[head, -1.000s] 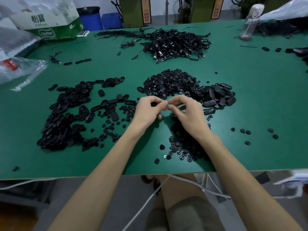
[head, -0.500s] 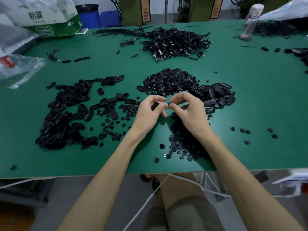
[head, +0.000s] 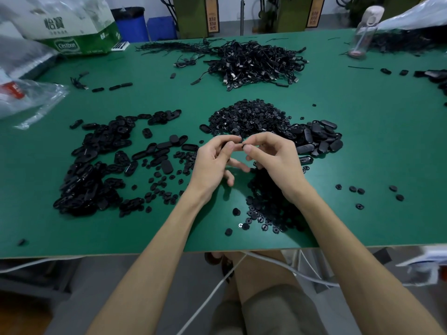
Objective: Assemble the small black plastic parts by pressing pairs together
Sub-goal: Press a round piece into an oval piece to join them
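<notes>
My left hand (head: 212,163) and my right hand (head: 275,160) meet fingertip to fingertip above the middle of the green table (head: 362,146). The left hand pinches a small black oval part (head: 227,144), mostly hidden by its fingers. Between thumb and forefinger the right hand pinches a small black round part (head: 244,145), held against the oval one. A heap of small round parts (head: 246,117) lies just behind the hands. Black oval shells (head: 316,136) lie to the right of that heap. More round parts (head: 268,209) lie under my right wrist.
A wide spread of black oval pieces (head: 96,165) covers the left of the table. A tangle of black cables (head: 256,61) lies at the back. A carton (head: 72,27) and plastic bags (head: 29,97) stand at the left, a clear bottle (head: 362,30) at the back right. A few loose round parts (head: 372,192) lie at the right.
The hands stayed together over the same spot. My left fingers have uncurled a little, and the pinched parts have come closer at the fingertips.
</notes>
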Tool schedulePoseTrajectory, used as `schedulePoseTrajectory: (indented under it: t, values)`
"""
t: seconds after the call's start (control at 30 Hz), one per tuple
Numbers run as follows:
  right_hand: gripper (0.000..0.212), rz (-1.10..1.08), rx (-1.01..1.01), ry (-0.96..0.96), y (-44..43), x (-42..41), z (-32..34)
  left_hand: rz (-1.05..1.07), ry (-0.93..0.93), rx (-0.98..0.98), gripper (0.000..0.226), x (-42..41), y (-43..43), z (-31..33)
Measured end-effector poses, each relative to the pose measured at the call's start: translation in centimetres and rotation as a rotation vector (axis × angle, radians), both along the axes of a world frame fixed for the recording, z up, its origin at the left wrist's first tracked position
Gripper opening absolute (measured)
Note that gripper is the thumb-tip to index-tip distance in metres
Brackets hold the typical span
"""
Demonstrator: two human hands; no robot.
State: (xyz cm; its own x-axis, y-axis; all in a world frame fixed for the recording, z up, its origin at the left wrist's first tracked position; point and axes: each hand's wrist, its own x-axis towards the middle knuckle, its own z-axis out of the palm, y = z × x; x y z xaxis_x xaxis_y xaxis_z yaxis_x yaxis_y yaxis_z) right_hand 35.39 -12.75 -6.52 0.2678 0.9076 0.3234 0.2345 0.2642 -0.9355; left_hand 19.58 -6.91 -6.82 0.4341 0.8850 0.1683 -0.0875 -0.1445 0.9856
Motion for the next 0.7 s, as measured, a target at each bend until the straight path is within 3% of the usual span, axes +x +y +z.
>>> schedulePoseTrajectory:
  t: [0.23, 0.4, 0.7]
  values:
    - [0.013, 0.076, -0.022, 0.237, 0.03, 0.02, -0.04, 0.030, 0.218, 0.137, 0.028, 0.49, 0.10, -0.24]
    - [0.012, 0.039, -0.064, 0.199, 0.29, 0.10, -0.33, -0.028, 0.335, 0.156, 0.037, 0.20, -0.16, 0.37]
    - [0.006, 0.022, -0.046, 0.070, 0.05, -0.05, -0.03, -0.053, 0.320, 0.141, 0.042, -0.09, 0.03, 0.48]
